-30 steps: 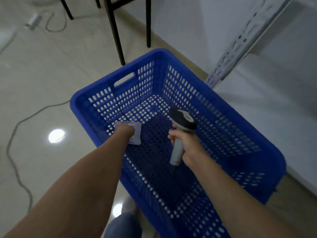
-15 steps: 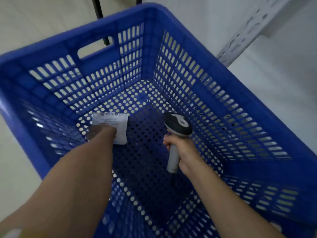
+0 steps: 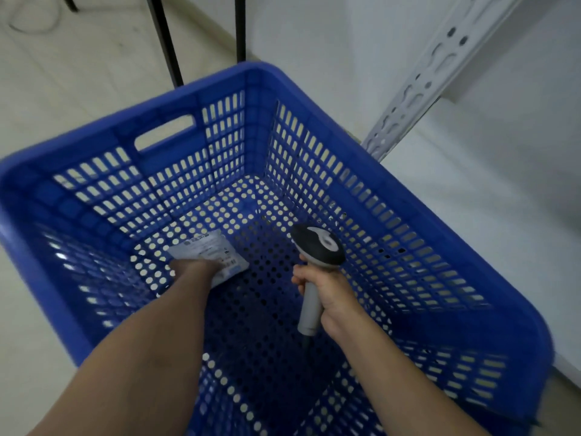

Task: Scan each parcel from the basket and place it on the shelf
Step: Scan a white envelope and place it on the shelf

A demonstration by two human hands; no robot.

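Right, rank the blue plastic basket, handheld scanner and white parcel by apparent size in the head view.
1. Blue perforated plastic basket.
2-3. Grey-and-black handheld scanner and white labelled parcel: similar; left hand covers part of the parcel, so unsure.

a perforated blue plastic basket [image 3: 94, 309] with a dull sheen; a glossy white plastic parcel [image 3: 207, 250] with a paper label; a smooth plastic barcode scanner [image 3: 316, 262]; a painted, slotted metal shelf upright [image 3: 418, 86].

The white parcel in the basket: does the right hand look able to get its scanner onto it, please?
Probably yes. The right hand holds the scanner inside the blue basket, beside the white parcel held by the left hand; only bare basket floor lies between them.
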